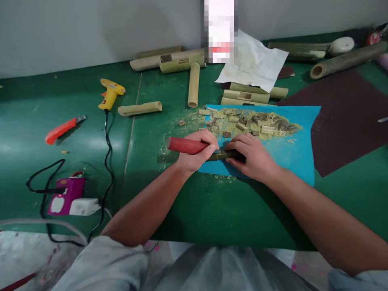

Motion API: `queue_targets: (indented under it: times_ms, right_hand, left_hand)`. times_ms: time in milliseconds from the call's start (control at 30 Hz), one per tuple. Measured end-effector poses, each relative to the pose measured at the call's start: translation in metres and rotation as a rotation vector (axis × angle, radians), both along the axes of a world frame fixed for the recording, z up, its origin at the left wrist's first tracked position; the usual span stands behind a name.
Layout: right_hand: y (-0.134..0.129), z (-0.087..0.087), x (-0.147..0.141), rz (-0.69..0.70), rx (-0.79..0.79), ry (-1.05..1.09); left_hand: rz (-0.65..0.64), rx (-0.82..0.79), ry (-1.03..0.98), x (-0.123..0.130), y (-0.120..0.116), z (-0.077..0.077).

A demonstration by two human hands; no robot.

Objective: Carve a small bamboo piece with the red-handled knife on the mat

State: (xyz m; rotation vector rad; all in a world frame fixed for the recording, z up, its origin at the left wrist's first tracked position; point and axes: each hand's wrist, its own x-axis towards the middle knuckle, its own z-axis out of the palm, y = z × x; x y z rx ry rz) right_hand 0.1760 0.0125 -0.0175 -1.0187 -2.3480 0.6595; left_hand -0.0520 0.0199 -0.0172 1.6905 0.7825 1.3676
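Bamboo piece (222,156) | lay at blue sheet's (291,161) near left | grasped by right fingers (242,142) | met red-handled tool (185,145), clenched in left fingers (209,137) | had chips (267,129) already heaped beyond; remaining cuts unclear

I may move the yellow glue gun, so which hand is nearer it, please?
Left: the left hand is right of the yellow glue gun; the right hand lies farther right.
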Motion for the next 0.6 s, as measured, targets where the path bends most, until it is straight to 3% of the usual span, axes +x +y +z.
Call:
queue_targets:
  times_ms: [167, 600]
  right_hand:
    - [-0.0002, 0.0014, 0.0004, 0.007, -0.011, 0.003]
    - [-0.002, 0.0, -0.0012, 0.012, 0.013, 0.029]
  left_hand:
    - [-0.045, -0.001, 0.098, 0.0022, -0.0003, 0.005]
    - [-0.023, -0.007, -0.008, 0.0043, -0.0001, 0.0023]
